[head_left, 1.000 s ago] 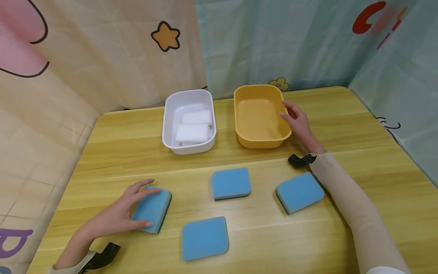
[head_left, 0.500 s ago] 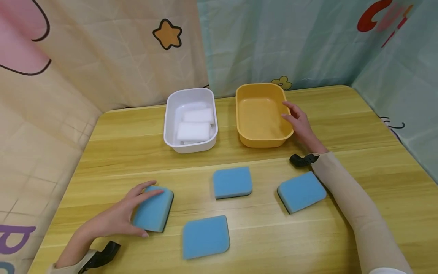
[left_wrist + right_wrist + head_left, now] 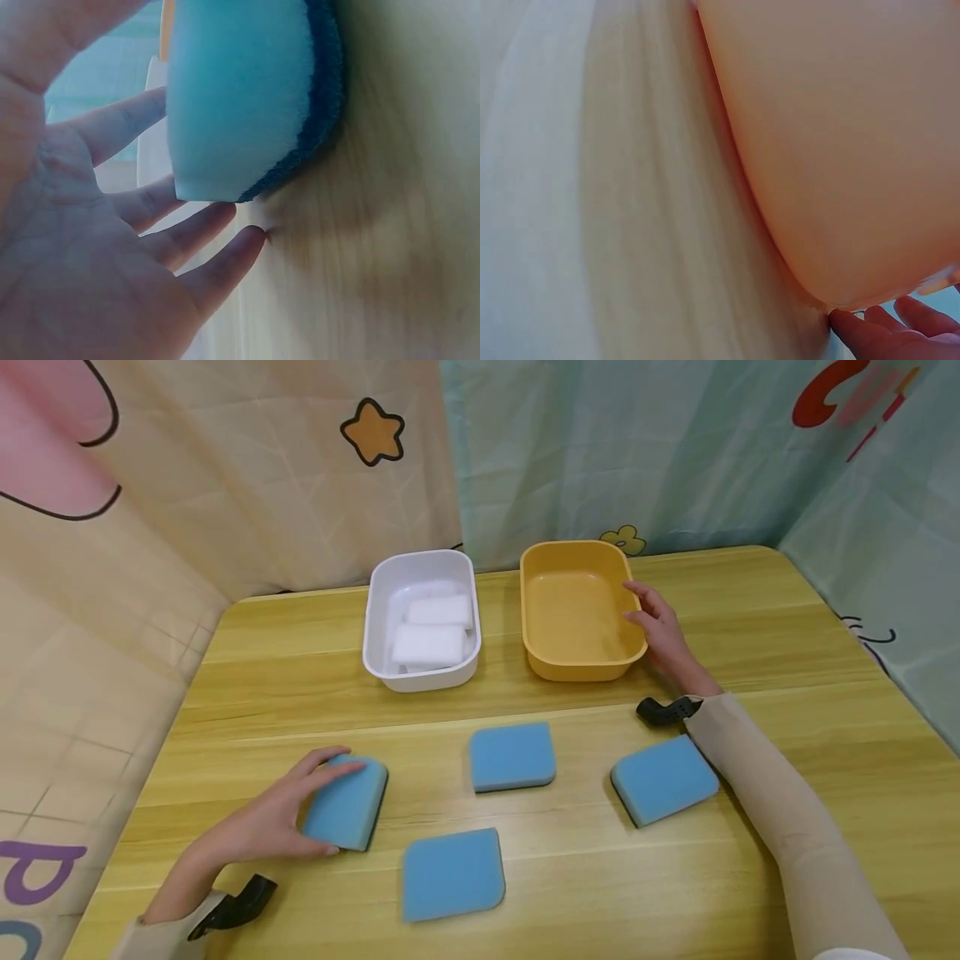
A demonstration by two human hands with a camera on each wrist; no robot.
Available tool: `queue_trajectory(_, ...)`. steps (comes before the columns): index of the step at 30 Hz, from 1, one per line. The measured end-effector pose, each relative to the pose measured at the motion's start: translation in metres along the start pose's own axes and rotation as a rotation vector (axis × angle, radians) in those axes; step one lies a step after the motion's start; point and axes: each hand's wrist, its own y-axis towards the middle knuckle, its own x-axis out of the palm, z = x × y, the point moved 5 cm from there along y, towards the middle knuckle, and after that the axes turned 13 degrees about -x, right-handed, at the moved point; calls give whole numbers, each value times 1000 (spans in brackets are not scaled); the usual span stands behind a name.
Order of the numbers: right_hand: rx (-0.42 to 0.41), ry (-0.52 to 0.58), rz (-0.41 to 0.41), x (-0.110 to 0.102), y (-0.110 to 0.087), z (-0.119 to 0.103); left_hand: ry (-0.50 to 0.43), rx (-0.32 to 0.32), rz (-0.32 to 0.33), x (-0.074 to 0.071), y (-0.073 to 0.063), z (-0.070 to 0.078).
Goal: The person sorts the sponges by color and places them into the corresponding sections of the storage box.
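Observation:
My left hand (image 3: 262, 822) grips a blue sponge (image 3: 347, 802) with a dark scouring layer underneath, thumb at the near edge and fingers at the far edge. In the left wrist view this sponge (image 3: 240, 97) is close to the wooden surface; whether it touches is unclear. At the back right, my right hand (image 3: 663, 631) holds the right rim of a yellow plastic tub (image 3: 581, 670), thumb over the inner side. The right wrist view shows the tub's outer wall (image 3: 840, 150) and some fingertips (image 3: 926, 315). Three more blue sponges lie apart: centre (image 3: 512, 756), front (image 3: 453, 874) and right (image 3: 664, 779).
A white tub (image 3: 431, 680) with white sponge blocks (image 3: 429, 645) inside stands left of the yellow one. Both stand near the back edge of the wooden table (image 3: 285, 693). Printed curtains (image 3: 285, 485) hang behind and at the sides.
The left hand has closed its thumb back onto the sponge and shifted it slightly forward and right. The right hand stays at the yellow tub. The head view has shifted a little.

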Motion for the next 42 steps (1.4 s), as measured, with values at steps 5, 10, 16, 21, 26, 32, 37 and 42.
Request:
queue_trajectory(5,3,21,23,1,-1,1,20,28,26,0,5,1)
queue_trajectory(10,18,37,40,2,-2,0,34,38,19,-1,12,2)
queue_trajectory(16,28,19,54,1,-1,-1,26,33,26,-6,20,7)
queue_trajectory(21,36,-5,50,1,0,-1,-6,52,42,-8,29,16)
queue_trajectory(26,48,-16,53,2,-1,-1,-27,75,50,-9,40,26)
queue_trajectory(32,44,2,58,2,-1,-1,-32,134,58,-14,54,40)
queue_trajectory(37,13,14,57,1,-1,-2,-26,157,42,-15,69,54)
queue_trajectory(42,15,1,59,1,-2,-1,-51,197,25,-12,85,67)
